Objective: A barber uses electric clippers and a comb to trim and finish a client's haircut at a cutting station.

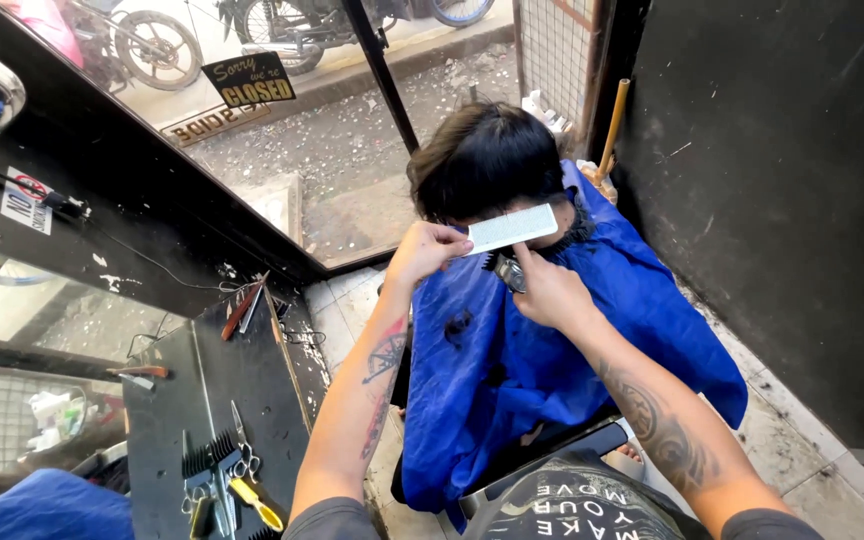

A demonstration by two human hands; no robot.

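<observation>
The left hand (430, 250) pinches one end of a flat white comb (512, 229), thumb and fingers closed on its left end, and holds it level against the seated person's dark hair (482, 155) at the back of the head, towards the far middle of the room. Just beneath the comb the right hand (552, 292) is wrapped shut around a dark hair clipper (505, 270), whose toothed head points up at the comb's lower edge; most of its body is hidden in the palm. The comb looks thin, light and fairly stiff, the sort of thing that would twist if held only by the tip, so I'd judge a firm pinch on the spine near the end is what keeps it flat. The clipper seems the heavier of the two, with a smooth casing, best taken round its waist so the blade stays free. The hair is soft and loose and will slip off the teeth readily. A blue cape (552, 350) drapes the sitter, with dark clippings lying on it. To the near left a dark counter (167, 400) carries scissors (242, 455), black combs (210, 455) and a yellow-handled tool (255, 503); beyond it a window (282, 110) shows the street.
</observation>
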